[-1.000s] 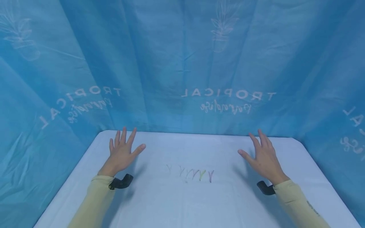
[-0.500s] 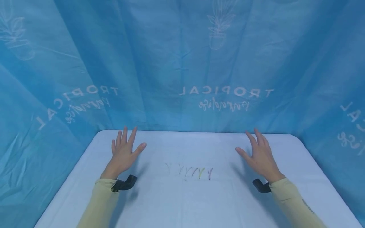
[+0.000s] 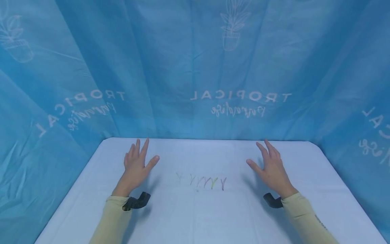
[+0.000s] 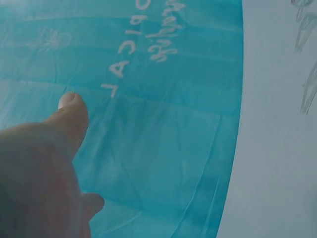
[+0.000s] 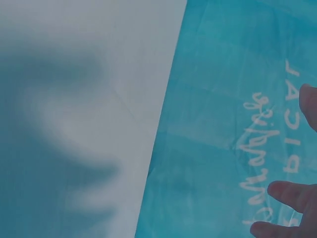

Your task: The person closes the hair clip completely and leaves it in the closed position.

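Across the middle of the white table lies a row of several thin Y-shaped pieces. The rightmost, a purple piece, sits beside a yellow-green piece; those further left look paler or greyish. Their exact kind is too small to tell. My left hand hovers over the table left of the row, fingers extended and thumb spread, holding nothing. To the right of the row, my right hand is likewise raised with spread fingers and holds nothing. In the left wrist view, thin grey loop-like pieces show at the upper right edge.
A blue curtain with white lettering and plant drawings surrounds the table's back and sides. Each wrist carries a black camera mount, a left mount and a right mount, below the hands. Shadows of both arms fall on the tabletop.
Both hands have drifted a little inward toward the row, the left moving right and the right moving left. The pieces keep their arrangement; the whole view has shifted slightly.
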`<state>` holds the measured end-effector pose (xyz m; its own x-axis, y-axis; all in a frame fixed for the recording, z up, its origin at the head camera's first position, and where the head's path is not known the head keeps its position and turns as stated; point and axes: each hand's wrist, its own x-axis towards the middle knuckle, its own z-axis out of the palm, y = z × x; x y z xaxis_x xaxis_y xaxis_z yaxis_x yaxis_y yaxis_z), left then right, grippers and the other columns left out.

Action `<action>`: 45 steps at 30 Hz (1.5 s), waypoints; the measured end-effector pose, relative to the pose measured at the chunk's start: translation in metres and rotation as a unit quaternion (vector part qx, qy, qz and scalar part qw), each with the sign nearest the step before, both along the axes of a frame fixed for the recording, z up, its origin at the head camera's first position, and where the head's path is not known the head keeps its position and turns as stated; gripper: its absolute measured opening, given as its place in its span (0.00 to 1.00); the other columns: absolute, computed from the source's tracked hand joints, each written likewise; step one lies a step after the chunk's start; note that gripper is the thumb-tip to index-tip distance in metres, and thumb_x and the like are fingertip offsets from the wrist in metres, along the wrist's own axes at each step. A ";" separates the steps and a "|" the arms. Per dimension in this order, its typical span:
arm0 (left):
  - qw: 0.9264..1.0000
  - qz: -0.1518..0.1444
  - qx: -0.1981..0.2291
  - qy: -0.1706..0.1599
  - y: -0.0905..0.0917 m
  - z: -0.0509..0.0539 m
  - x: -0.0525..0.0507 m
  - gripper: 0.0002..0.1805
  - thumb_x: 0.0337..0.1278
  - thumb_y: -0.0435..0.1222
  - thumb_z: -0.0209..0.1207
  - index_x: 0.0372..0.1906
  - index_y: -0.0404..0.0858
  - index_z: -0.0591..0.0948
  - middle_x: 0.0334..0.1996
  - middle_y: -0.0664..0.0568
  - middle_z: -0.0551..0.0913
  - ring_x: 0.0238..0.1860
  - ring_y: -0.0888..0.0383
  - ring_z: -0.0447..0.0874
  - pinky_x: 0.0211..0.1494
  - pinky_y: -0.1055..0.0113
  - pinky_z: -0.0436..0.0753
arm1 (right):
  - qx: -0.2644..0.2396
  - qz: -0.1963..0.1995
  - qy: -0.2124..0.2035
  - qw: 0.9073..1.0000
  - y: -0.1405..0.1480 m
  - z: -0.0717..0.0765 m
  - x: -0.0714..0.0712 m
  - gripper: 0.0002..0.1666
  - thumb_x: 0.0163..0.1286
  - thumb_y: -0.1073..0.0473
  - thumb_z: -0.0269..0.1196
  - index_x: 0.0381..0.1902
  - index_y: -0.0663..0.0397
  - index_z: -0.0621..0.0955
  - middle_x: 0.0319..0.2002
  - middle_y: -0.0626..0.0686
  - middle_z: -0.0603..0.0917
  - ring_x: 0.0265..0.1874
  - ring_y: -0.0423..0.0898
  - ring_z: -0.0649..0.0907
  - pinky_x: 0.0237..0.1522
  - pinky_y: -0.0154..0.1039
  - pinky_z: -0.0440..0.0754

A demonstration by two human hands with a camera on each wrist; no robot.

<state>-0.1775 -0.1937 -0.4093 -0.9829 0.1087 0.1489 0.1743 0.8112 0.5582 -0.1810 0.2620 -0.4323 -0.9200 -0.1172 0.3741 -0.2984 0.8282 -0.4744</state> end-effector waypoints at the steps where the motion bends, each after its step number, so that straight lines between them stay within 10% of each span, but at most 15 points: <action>1: 1.000 -0.002 0.001 0.002 0.002 -0.001 0.001 0.45 0.73 0.56 0.50 0.80 0.35 0.48 0.78 0.30 0.37 0.77 0.30 0.28 0.70 0.31 0.31 | -0.002 0.000 -0.001 1.000 -0.002 -0.001 0.000 0.45 0.71 0.41 0.64 0.72 0.67 0.65 0.75 0.72 0.54 0.70 0.76 0.56 0.61 0.75 0.57; 28: 0.995 -0.060 0.072 0.036 0.086 -0.010 0.026 0.40 0.68 0.54 0.58 0.76 0.38 0.63 0.77 0.36 0.55 0.77 0.36 0.43 0.71 0.31 0.42 | -0.059 0.037 -0.086 0.994 -0.049 -0.018 0.008 0.36 0.77 0.44 0.57 0.72 0.61 0.67 0.72 0.67 0.64 0.72 0.66 0.62 0.68 0.66 0.60; 45: 0.993 -0.101 0.045 0.031 0.130 -0.016 0.035 0.37 0.68 0.57 0.55 0.72 0.38 0.69 0.73 0.37 0.64 0.74 0.37 0.54 0.70 0.34 0.53 | -0.067 0.065 -0.105 0.990 -0.063 -0.033 0.011 0.23 0.73 0.54 0.64 0.60 0.59 0.79 0.61 0.63 0.78 0.63 0.62 0.75 0.62 0.62 0.71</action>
